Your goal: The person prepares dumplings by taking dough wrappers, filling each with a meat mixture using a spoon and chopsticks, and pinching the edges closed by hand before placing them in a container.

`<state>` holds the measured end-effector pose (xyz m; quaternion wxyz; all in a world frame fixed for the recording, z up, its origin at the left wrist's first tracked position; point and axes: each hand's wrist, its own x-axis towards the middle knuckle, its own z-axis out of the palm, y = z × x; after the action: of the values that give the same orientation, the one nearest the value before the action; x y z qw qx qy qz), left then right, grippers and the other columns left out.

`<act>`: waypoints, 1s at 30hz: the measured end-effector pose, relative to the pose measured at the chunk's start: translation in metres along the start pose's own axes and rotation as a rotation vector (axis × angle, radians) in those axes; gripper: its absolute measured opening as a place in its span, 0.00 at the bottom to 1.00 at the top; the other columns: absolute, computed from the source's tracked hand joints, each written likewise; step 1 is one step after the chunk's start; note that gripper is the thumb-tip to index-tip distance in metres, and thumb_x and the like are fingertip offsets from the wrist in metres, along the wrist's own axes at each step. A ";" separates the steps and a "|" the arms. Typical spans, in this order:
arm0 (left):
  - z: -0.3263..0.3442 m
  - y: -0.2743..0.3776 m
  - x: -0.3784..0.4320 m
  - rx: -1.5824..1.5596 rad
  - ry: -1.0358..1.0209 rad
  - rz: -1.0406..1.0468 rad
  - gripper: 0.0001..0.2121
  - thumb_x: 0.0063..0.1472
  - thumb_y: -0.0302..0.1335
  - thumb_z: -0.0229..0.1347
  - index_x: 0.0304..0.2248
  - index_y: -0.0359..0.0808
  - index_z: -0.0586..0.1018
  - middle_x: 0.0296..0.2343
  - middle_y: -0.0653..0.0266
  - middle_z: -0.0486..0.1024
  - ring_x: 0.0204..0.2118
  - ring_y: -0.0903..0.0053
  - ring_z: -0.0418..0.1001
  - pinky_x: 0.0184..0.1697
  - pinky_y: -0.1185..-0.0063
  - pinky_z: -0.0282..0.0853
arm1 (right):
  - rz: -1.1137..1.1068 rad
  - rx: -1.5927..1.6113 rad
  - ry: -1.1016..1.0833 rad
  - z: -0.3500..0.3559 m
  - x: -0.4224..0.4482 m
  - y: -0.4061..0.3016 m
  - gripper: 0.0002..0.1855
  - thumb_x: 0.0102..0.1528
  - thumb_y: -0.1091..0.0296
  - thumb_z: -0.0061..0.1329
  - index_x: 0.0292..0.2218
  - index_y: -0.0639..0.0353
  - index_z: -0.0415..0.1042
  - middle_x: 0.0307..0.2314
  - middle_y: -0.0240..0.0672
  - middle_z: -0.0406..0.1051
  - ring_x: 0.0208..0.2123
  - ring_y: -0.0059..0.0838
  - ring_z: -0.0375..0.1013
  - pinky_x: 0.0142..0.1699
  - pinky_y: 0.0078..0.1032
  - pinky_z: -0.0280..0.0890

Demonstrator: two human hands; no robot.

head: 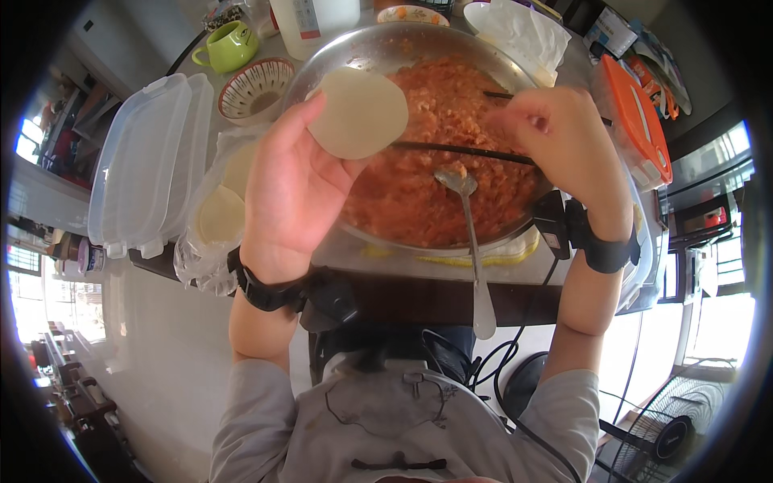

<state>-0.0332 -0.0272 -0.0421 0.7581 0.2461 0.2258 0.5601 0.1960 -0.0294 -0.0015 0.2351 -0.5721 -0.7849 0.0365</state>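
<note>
My left hand (296,187) holds a round, pale dough wrapper (359,113), its thumb on the edge and the wrapper lying over the fingers. Beneath both hands is a wide steel bowl (356,45) of reddish minced filling (392,199). Over the bowl's right side, my right hand (549,127) has bent fingers, blurred at the tips. One dark chopstick (459,150) lies across the filling; another (498,95) passes behind that hand. Whether the hand grips either is unclear. A metal spoon (468,211) rests on the filling, its handle over the near rim.
More wrappers (218,212) lie in a plastic bag at left, beside clear plastic lids (142,157). Behind them stand a patterned bowl (253,90) and green mug (229,47). An orange-lidded container (631,121) sits at right. A cable (513,374) hangs below the table edge.
</note>
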 end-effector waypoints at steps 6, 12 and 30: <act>0.000 0.000 0.001 0.022 0.003 0.011 0.15 0.57 0.29 0.42 0.41 0.29 0.65 0.38 0.61 0.68 0.41 0.74 0.67 0.44 0.79 0.64 | -0.066 0.007 -0.135 -0.007 -0.003 -0.013 0.05 0.42 0.71 0.45 0.23 0.61 0.69 0.18 0.41 0.67 0.24 0.41 0.66 0.29 0.29 0.61; -0.002 -0.001 0.000 0.024 0.002 0.028 0.15 0.57 0.30 0.42 0.41 0.29 0.65 0.38 0.60 0.68 0.41 0.74 0.67 0.45 0.78 0.64 | -0.206 0.165 -0.013 0.003 -0.003 -0.008 0.04 0.42 0.72 0.45 0.24 0.60 0.70 0.18 0.41 0.67 0.23 0.41 0.66 0.29 0.29 0.60; -0.001 -0.002 -0.001 0.005 0.030 -0.008 0.15 0.57 0.30 0.42 0.41 0.30 0.65 0.38 0.61 0.68 0.41 0.74 0.67 0.44 0.77 0.64 | -0.026 -0.004 -0.213 -0.009 0.000 -0.013 0.07 0.41 0.70 0.47 0.26 0.62 0.68 0.19 0.40 0.67 0.23 0.40 0.66 0.27 0.27 0.59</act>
<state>-0.0324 -0.0283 -0.0436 0.7562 0.2387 0.2397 0.5601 0.1886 -0.0362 0.0109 0.1498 -0.5552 -0.8128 0.0927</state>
